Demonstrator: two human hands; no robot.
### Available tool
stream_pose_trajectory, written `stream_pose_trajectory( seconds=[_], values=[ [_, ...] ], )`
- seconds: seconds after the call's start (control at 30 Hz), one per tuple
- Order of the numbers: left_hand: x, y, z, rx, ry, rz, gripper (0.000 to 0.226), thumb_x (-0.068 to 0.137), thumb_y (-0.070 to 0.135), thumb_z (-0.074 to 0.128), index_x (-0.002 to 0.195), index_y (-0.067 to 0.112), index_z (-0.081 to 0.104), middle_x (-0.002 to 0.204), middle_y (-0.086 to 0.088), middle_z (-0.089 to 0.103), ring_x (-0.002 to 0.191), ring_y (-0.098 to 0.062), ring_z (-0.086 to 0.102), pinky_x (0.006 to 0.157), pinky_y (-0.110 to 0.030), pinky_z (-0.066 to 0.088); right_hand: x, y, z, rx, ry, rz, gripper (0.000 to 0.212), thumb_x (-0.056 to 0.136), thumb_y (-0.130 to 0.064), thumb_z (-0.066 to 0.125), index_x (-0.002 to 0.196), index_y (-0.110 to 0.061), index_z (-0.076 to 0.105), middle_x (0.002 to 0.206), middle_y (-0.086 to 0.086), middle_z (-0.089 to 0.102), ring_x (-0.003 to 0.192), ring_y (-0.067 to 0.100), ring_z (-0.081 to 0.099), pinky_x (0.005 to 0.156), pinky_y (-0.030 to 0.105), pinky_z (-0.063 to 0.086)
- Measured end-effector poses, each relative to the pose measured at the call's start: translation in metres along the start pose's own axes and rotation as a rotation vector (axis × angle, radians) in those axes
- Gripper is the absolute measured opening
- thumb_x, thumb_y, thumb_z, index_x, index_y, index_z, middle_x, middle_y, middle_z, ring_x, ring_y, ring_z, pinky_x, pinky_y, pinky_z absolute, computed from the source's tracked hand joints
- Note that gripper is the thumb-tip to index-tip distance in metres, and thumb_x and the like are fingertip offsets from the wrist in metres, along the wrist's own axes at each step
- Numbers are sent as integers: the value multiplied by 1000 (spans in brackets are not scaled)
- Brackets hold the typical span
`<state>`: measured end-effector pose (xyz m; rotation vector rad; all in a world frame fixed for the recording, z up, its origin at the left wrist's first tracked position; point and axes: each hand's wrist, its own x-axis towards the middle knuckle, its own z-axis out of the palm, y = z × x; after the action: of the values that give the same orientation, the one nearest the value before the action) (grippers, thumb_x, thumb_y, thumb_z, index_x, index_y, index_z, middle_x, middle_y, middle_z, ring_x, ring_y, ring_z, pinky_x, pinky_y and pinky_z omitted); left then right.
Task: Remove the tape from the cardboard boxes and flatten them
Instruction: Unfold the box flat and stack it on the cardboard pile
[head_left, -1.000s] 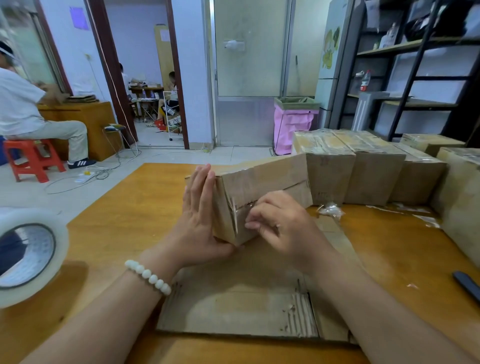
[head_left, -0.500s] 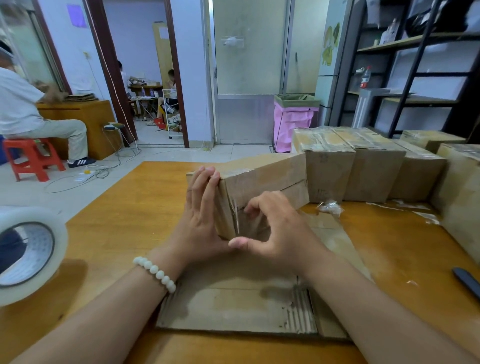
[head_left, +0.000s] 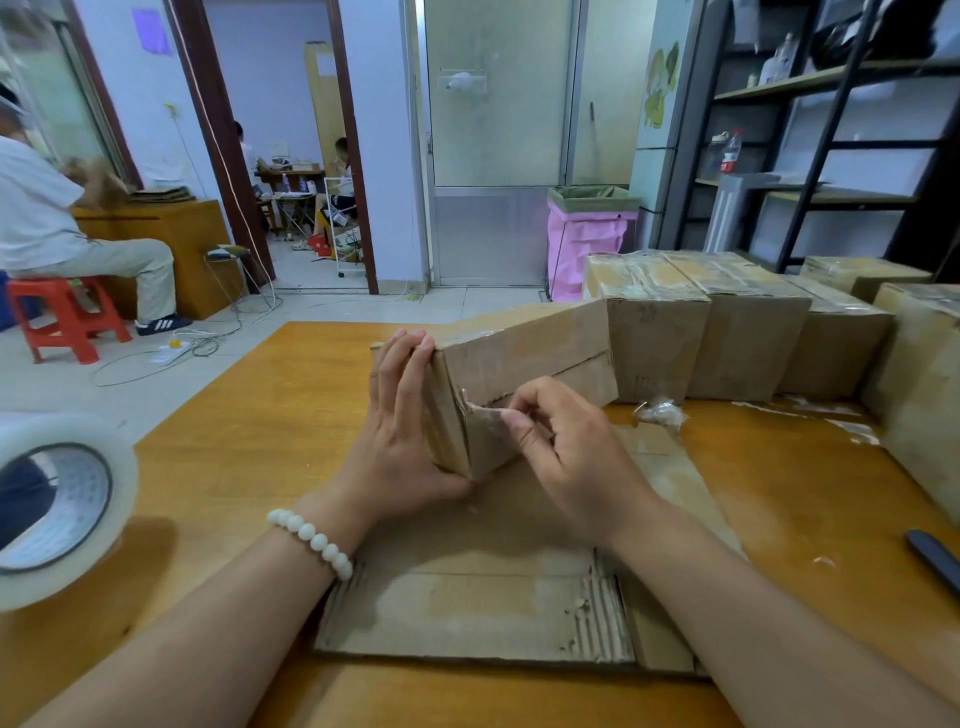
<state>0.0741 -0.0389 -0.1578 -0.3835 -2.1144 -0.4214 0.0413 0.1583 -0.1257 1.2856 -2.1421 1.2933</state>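
left hand (head_left: 400, 431) flat, fingers straight against the cardboard box (head_left: 519, 364) end; right hand (head_left: 566, 452) pinching the tape strip (head_left: 488, 413) at its corner seam

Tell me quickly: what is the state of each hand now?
Left hand: open, straight fingers pressing the box end.
Right hand: closed, pinching the tape at the box corner.

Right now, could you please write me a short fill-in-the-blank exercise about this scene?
The right hand pinches a strip of ____ on the box.
The bead bracelet is on the ____ wrist.
The box stands on a flattened ____ sheet.
Missing words: tape; left; cardboard.
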Motion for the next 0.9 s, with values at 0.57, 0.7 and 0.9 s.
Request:
stream_pose_trajectory(
  seconds=[0.57,0.7,0.9],
  values=[
    [0,1,2,13,34,108,108,65,50,74,145,14,12,146,-14,23,141,-44,17,120,-49,12,-4,-4,0,-58,-49,29,33,77,-55,55,101,-33,48,85,-18,52,81,3,52,69,16,43],
    [-1,1,5,45,29,124,114,60,47,80,145,12,13,146,-16,24,139,-48,19,119,-54,15,0,0,2,-64,41,-37,15,89,-27,58,91,-13,61,82,-8,55,76,7,51,65,16,41],
    [-2,1,0,-23,-112,17,116,69,87,52,149,17,4,153,-6,13,147,-34,4,122,-45,5,0,0,-3,63,-44,210,14,96,-16,52,83,-13,54,73,-1,53,65,7,46,58,17,37]
  ],
)
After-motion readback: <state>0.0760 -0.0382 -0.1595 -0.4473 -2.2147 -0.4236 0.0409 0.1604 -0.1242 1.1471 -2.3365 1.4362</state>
